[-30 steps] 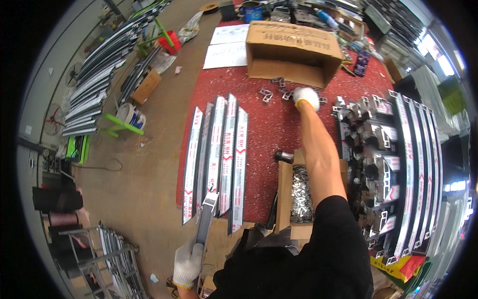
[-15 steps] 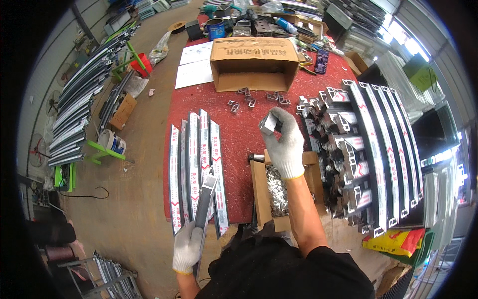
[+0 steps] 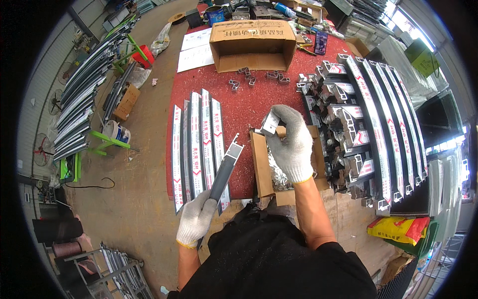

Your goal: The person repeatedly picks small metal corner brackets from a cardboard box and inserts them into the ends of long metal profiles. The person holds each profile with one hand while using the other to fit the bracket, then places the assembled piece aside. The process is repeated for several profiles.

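My left hand (image 3: 195, 219), in a white knit glove, is closed around a dark grey aluminium profile (image 3: 225, 174). The profile slants up to the right, and its cut, hollow silver end (image 3: 234, 150) is uppermost. In the gloved fingers of my right hand (image 3: 294, 142) is a small silver metal block (image 3: 270, 123) with a hole in one face. This hand is above an open cardboard box (image 3: 260, 162) of small shiny metal parts, which it partly hides. A gap separates the block from the profile's end. Several film-covered profiles (image 3: 195, 144) lie side by side by my left hand.
Short cut profile pieces (image 3: 244, 74) lie on the red table (image 3: 199, 82) before a larger cardboard box (image 3: 251, 62) on its side. Stacked profiles (image 3: 371, 124) crowd the right edge. White paper sheets (image 3: 195, 57) lie at the far left, with a phone-like object (image 3: 320, 43) opposite.
The profile in my left hand has swung its upper end rightward, toward my right hand. My right hand still holds the block and is now lower, nearer the box of parts. The view has shifted.
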Action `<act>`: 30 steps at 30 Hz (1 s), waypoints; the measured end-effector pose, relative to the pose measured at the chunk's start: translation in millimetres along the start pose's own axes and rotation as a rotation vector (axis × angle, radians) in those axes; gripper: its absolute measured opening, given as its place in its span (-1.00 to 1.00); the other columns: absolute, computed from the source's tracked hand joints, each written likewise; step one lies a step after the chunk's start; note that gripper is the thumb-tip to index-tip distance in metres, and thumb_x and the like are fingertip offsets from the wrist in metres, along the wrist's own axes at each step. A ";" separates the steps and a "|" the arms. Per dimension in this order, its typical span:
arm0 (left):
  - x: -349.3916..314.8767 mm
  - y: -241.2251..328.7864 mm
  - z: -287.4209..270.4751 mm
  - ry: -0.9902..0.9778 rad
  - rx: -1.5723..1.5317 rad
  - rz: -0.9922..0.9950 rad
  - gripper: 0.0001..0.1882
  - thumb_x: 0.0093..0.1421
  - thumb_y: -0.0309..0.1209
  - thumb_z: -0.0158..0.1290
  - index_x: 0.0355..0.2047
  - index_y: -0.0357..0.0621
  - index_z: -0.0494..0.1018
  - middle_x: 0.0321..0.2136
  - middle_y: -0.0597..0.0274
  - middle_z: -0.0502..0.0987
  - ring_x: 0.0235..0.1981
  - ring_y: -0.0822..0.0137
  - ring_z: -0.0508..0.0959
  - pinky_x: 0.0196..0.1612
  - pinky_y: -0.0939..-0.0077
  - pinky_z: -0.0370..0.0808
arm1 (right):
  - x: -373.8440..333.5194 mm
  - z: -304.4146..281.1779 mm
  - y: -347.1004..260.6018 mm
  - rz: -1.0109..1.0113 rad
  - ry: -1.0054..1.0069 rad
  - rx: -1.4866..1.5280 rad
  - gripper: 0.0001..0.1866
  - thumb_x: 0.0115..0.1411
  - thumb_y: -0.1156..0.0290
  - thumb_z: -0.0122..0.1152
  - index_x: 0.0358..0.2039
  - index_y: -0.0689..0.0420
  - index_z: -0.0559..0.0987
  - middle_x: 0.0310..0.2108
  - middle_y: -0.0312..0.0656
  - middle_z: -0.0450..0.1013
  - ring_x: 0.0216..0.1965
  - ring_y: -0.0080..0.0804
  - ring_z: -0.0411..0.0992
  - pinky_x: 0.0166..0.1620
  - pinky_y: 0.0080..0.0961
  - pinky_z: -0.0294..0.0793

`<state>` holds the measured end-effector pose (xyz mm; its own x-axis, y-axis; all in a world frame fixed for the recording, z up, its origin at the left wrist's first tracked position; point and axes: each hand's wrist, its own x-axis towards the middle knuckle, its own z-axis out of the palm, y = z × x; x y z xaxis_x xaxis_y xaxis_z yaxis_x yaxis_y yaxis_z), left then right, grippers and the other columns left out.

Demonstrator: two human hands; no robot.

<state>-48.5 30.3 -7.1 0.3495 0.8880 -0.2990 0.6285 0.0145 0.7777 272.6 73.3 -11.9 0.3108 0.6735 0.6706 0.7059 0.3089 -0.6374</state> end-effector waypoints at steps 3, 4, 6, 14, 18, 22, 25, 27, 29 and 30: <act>-1.0 3.6 2.1 -0.009 -0.018 -0.017 -0.58 0.51 -0.24 0.07 0.14 -0.34 0.61 -0.41 -0.13 0.62 -0.38 0.04 0.69 -0.20 0.18 0.58 | -2.6 1.9 -4.9 -0.062 0.007 -0.008 -0.32 0.08 0.67 0.61 0.24 0.16 0.59 0.15 0.09 0.61 0.12 0.05 0.66 0.15 -0.19 0.71; -1.7 5.7 2.3 -0.011 -0.007 -0.028 -0.58 0.51 -0.24 0.07 0.14 -0.35 0.61 -0.41 -0.12 0.63 -0.37 0.06 0.70 -0.20 0.19 0.59 | -3.5 1.8 -6.6 -0.059 -0.001 0.005 -0.32 0.08 0.67 0.61 0.24 0.17 0.59 0.15 0.08 0.61 0.12 0.04 0.66 0.14 -0.19 0.72; -2.7 10.6 2.5 -0.002 0.004 -0.031 -0.59 0.50 -0.25 0.08 0.13 -0.35 0.61 -0.40 -0.09 0.64 -0.37 0.09 0.70 -0.19 0.20 0.59 | -5.7 2.6 -11.6 -0.045 -0.024 0.040 -0.32 0.09 0.66 0.61 0.25 0.17 0.59 0.15 0.07 0.61 0.12 0.03 0.66 0.12 -0.21 0.73; -4.0 25.5 9.0 0.036 -0.051 0.069 -0.66 0.48 -0.28 0.11 0.03 -0.33 0.64 -0.38 -0.11 0.65 -0.38 0.07 0.70 -0.21 0.18 0.59 | -19.0 2.8 -36.7 0.354 -0.202 0.230 -0.49 0.17 0.54 0.67 0.13 0.24 0.71 -0.11 -0.17 0.74 -0.17 -0.54 0.68 -0.06 -0.49 0.69; -2.5 25.8 10.3 0.016 0.015 0.081 -0.67 0.48 -0.27 0.12 0.00 -0.30 0.64 -0.37 -0.19 0.65 -0.35 -0.05 0.73 -0.20 0.15 0.59 | -16.0 -2.8 -41.1 0.364 -0.256 0.185 -0.52 0.17 0.44 0.68 0.09 0.25 0.74 -0.19 -0.13 0.75 -0.21 -0.49 0.69 -0.06 -0.46 0.70; -0.3 20.8 13.0 -0.003 0.035 0.071 -0.68 0.49 -0.27 0.12 0.00 -0.30 0.63 -0.36 -0.22 0.65 -0.30 -0.12 0.75 -0.19 0.12 0.59 | -8.1 -16.9 -38.4 0.344 -0.437 0.128 -0.45 0.20 0.28 0.68 0.13 0.27 0.74 -0.24 -0.05 0.76 -0.23 -0.38 0.72 -0.06 -0.39 0.71; 1.4 14.4 15.5 -0.012 0.081 0.077 -0.74 0.49 -0.35 0.11 -0.02 -0.31 0.60 -0.28 -0.16 0.67 -0.31 -0.15 0.72 -0.21 0.10 0.61 | -5.4 -27.0 -35.9 0.254 -0.514 0.168 -0.49 0.26 0.21 0.57 0.13 0.23 0.74 -0.12 0.07 0.72 -0.13 -0.06 0.73 -0.03 -0.24 0.70; 3.7 10.5 15.2 0.001 0.177 0.266 -0.78 0.46 -0.40 0.14 -0.04 -0.32 0.60 -0.23 -0.12 0.66 -0.32 -0.13 0.72 -0.23 0.11 0.62 | -3.5 -27.9 -34.6 0.220 -0.531 0.180 -0.58 0.31 0.22 0.51 0.07 0.19 0.76 -0.11 0.11 0.70 -0.07 0.09 0.71 0.01 -0.15 0.69; 6.2 8.9 15.6 0.000 0.247 0.417 -0.83 0.41 -0.48 0.17 -0.07 -0.34 0.59 -0.18 -0.08 0.63 -0.34 -0.08 0.71 -0.30 0.13 0.61 | -1.6 -26.7 -34.5 0.142 -0.443 0.122 -0.61 0.31 0.22 0.50 0.05 0.19 0.77 -0.11 0.11 0.70 -0.07 0.09 0.71 0.01 -0.14 0.68; 8.3 9.4 16.3 0.027 0.299 0.497 -0.83 0.40 -0.49 0.18 -0.07 -0.34 0.59 -0.19 -0.08 0.63 -0.34 -0.08 0.71 -0.32 0.13 0.61 | -0.3 -26.2 -35.0 0.106 -0.396 0.087 -0.62 0.31 0.22 0.50 0.03 0.18 0.78 -0.12 0.11 0.69 -0.07 0.09 0.71 0.02 -0.13 0.68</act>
<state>-28.4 30.3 -11.3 0.6375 0.7663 0.0798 0.5637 -0.5345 0.6297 264.5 44.7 20.2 0.0986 0.9055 0.4127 0.6213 0.2680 -0.7364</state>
